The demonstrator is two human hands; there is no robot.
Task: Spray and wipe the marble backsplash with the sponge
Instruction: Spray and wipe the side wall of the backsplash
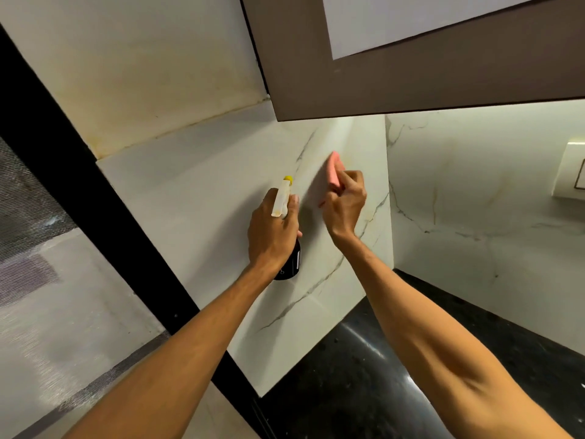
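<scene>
The white marble backsplash [202,191] with grey veins fills the middle of the view. My right hand [345,207] presses a pink sponge [335,167] flat against it, just under the wall cabinet. My left hand [272,232] grips a spray bottle [282,198] with a white trigger head, a yellow nozzle tip and a dark body. The nozzle points up along the marble, left of the sponge. Most of the bottle's body is hidden behind my hand.
A brown wall cabinet [411,87] hangs directly above the hands. A black speckled countertop [357,375] runs below. A second marble wall [490,201] meets the first at the corner, with a white switch plate [573,172] at the right edge. A black window frame [72,172] with mesh stands left.
</scene>
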